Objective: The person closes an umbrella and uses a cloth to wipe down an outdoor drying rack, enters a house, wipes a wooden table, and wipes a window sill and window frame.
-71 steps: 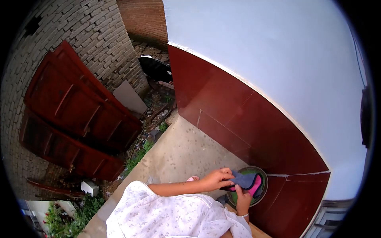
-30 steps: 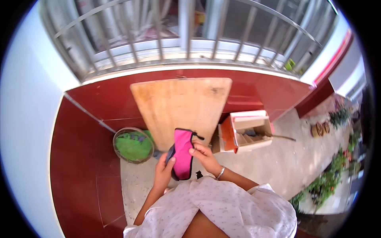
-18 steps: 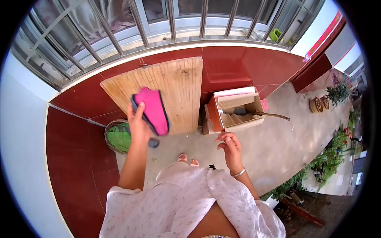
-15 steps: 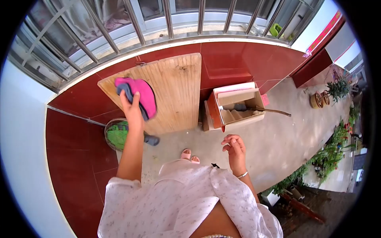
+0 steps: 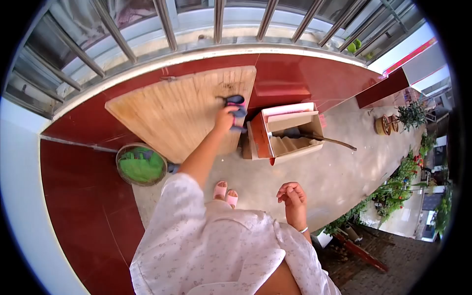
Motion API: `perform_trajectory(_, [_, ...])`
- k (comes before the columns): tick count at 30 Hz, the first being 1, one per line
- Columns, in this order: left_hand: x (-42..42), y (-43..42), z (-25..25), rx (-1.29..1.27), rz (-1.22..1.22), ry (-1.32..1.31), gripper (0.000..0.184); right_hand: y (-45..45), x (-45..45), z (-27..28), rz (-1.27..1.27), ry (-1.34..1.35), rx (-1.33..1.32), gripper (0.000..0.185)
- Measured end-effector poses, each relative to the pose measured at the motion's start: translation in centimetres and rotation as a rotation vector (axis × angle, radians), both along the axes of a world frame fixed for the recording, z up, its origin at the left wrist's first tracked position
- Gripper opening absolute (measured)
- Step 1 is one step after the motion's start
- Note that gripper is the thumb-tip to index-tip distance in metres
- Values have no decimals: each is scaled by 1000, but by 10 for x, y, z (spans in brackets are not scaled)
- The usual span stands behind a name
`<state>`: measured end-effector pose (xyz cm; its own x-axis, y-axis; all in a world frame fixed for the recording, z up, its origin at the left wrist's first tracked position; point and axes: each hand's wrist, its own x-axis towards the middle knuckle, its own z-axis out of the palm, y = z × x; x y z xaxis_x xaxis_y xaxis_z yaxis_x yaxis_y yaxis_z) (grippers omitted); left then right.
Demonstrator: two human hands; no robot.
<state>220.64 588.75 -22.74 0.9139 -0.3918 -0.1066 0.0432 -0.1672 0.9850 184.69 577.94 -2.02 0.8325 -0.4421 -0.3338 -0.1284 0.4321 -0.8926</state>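
My left hand [image 5: 225,119] is closed on a dark grey-blue and pink cloth piece [image 5: 236,109], folded or curled; its exact kind is unclear. The hand holds it against the upper right part of a wooden board [image 5: 172,110] that leans on the red tiled wall. My right hand [image 5: 295,201], with a bracelet at the wrist, hangs in front of my body. Its fingers are loosely curled and slightly apart, with nothing seen in them.
Right of the board stands a cardboard box [image 5: 272,146] with a stick [image 5: 334,141] jutting out. A basket [image 5: 118,164] with green material sits at left. Window bars [image 5: 218,22] run above. Potted plants [image 5: 383,125] and greenery [image 5: 388,196] are at right.
My left hand has moved right across the board with the cloth piece, whose pink face has turned mostly out of view. My right hand stays nearly in place. The view has shifted a little.
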Motion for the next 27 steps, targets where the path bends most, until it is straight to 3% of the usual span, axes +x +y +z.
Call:
perform_trajectory(2, [-10,27,-14,-333,179,262,30,-1,7,-2,30,-1,-5,13])
perform_trajectory(3, [-23,43,15,-486,190,449,32,-1,9,-4,35,6,4,13])
perform_trajectory(6, [-22,65,104,-621,203,657,32,0,20,-13,21,38,78,14])
perform_trajectory(8, [-10,67,178,-808,108,552,32,-2,31,-13,44,9,98,14])
perform_trajectory(10, [-11,60,285,-961,113,239,34,-3,46,-9,64,-48,85,15])
perform_trajectory(12, [-10,60,373,-1132,-10,-138,35,-3,56,-7,75,-82,67,15])
perform_trajectory(14, [-6,46,446,-1226,21,-553,29,-4,61,-5,80,-122,45,15])
perform_trajectory(18, [20,-3,549,-1017,186,-1336,24,-14,57,0,62,-132,-11,16])
perform_trajectory(20, [46,-31,577,-616,268,-1608,23,-23,49,0,30,-144,-15,16])
perform_trajectory(21, [65,-43,585,-297,347,-1706,20,-29,44,1,-4,-143,-12,16])
perform_trajectory(23, [117,-77,567,83,480,-1858,21,-45,36,-1,-59,-154,-8,16])
perform_trajectory(24, [114,-83,567,66,464,-1868,21,-54,31,-3,-92,-155,8,15])
perform_trajectory(26, [106,-92,557,597,424,-1788,32,-72,23,-7,-141,-163,29,15])
perform_trajectory(27, [117,-96,553,447,488,-1823,32,-81,18,-7,-141,-173,39,16])
